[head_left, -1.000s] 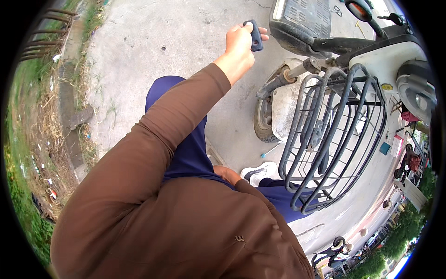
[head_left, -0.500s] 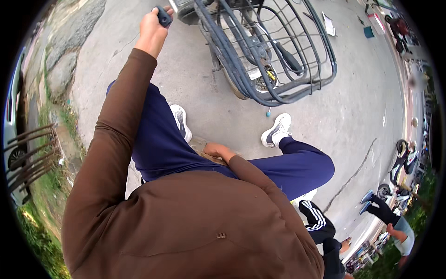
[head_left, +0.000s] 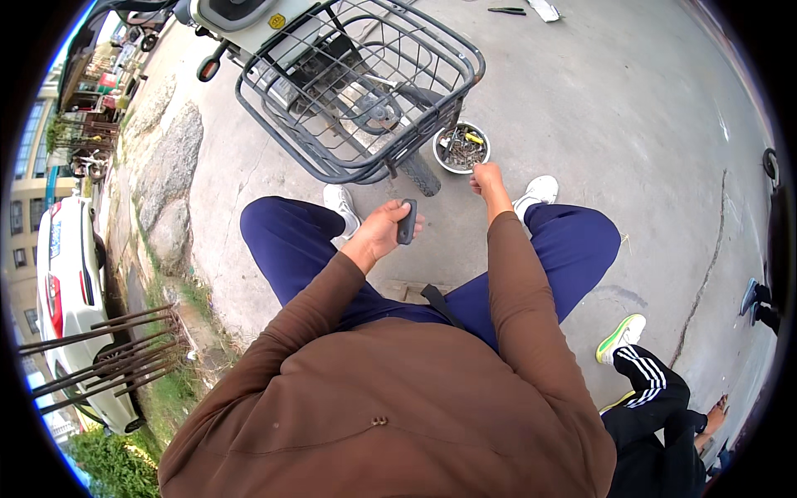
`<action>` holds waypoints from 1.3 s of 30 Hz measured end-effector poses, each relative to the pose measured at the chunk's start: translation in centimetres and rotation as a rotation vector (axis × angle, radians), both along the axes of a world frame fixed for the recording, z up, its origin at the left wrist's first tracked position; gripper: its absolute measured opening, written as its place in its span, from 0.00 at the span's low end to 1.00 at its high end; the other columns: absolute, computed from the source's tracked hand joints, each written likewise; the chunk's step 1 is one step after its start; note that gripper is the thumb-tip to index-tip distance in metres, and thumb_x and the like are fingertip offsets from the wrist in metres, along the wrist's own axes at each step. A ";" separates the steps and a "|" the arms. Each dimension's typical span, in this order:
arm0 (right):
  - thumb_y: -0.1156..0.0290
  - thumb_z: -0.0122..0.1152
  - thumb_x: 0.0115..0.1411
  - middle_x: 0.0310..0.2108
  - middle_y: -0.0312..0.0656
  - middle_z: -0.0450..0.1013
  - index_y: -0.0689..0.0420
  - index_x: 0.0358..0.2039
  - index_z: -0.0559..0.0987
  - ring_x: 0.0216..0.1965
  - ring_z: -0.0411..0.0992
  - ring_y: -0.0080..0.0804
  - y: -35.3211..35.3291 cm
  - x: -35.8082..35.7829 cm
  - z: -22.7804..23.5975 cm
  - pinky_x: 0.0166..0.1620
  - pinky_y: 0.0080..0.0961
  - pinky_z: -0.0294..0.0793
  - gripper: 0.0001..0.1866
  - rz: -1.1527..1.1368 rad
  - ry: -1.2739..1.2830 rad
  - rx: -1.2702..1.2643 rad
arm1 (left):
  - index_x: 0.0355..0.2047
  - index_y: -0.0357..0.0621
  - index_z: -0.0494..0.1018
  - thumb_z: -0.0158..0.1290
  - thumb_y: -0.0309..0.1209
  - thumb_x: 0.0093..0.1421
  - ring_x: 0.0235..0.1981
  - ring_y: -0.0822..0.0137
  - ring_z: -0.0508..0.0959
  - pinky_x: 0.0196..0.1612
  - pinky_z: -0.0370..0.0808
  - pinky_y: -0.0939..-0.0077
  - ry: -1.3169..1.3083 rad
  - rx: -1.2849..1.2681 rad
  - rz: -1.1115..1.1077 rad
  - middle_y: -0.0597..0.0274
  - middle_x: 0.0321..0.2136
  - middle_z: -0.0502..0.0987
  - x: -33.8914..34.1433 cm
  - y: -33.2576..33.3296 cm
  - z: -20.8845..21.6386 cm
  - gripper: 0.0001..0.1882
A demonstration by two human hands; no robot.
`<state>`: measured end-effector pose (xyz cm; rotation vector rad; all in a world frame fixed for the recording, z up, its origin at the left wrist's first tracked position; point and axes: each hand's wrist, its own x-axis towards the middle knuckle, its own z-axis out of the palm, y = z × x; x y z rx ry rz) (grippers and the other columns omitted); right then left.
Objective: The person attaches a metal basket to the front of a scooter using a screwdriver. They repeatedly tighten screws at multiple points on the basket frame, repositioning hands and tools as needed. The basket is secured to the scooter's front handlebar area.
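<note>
My left hand (head_left: 383, 233) is closed around a dark grey, oblong piece with rounded ends (head_left: 407, 222), held above the ground between my knees. What the piece belongs to does not show. My right hand (head_left: 487, 178) reaches forward with fingers curled together, at the near rim of a white bowl (head_left: 438, 158). Whatever those fingers pinch, if anything, is hidden. Small metal parts like bolts and screws (head_left: 462, 149) fill the bowl, with a yellow item (head_left: 474, 138) among them. Just left of it stands the wheel (head_left: 421, 176) of a two-wheeler, under its wire basket (head_left: 365, 170).
The two-wheeler's white front body (head_left: 249, 29) rises beyond the basket. Pliers (head_left: 507, 11) lie on the concrete at the far side. Another person's leg in black striped trousers (head_left: 656, 378) is close by at lower right. Rusty bars (head_left: 116, 344) and a white car (head_left: 75, 274) are at left.
My left hand has come back from beside the two-wheeler with the dark piece. My right hand has moved from between my thighs out to the bowl. The view has shifted, bringing the bowl out clearly.
</note>
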<state>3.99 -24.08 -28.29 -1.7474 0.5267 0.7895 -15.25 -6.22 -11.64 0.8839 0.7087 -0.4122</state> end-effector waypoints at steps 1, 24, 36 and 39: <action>0.66 0.49 0.61 0.27 0.41 0.71 0.63 0.36 0.74 0.22 0.69 0.28 0.6 0.8 3.2 0.25 0.29 0.73 0.12 -0.184 -0.094 0.181 | 0.38 0.41 0.67 0.47 0.32 0.63 0.32 0.63 0.77 0.37 0.74 0.71 -0.051 0.077 -0.120 0.54 0.34 0.76 -0.5 -0.1 0.4 0.08; 0.75 0.47 0.57 0.40 0.49 0.73 0.65 0.42 0.75 0.39 0.73 0.33 0.5 1.2 23.2 0.44 0.27 0.71 0.14 0.035 -0.863 0.319 | 0.43 0.38 0.65 0.46 0.30 0.64 0.29 0.74 0.75 0.32 0.70 0.80 -0.534 0.629 -0.804 0.63 0.27 0.75 2.9 0.5 17.8 0.10; 0.61 0.53 0.59 0.15 0.40 0.70 0.65 0.22 0.76 0.19 0.68 0.26 -0.3 0.9 30.2 0.26 0.28 0.66 0.18 0.263 -0.867 -0.044 | 0.41 0.36 0.68 0.46 0.28 0.63 0.29 0.75 0.74 0.33 0.71 0.79 -0.529 0.560 -0.868 0.64 0.26 0.75 2.5 0.3 18.8 0.09; 0.53 0.62 0.55 0.13 0.33 0.66 0.64 0.20 0.75 0.14 0.60 0.16 0.0 1.8 30.1 0.17 0.17 0.58 0.24 0.219 -0.728 0.200 | 0.40 0.36 0.69 0.47 0.28 0.63 0.30 0.75 0.75 0.34 0.71 0.79 -0.596 0.605 -0.946 0.64 0.26 0.75 2.7 0.5 19.9 0.09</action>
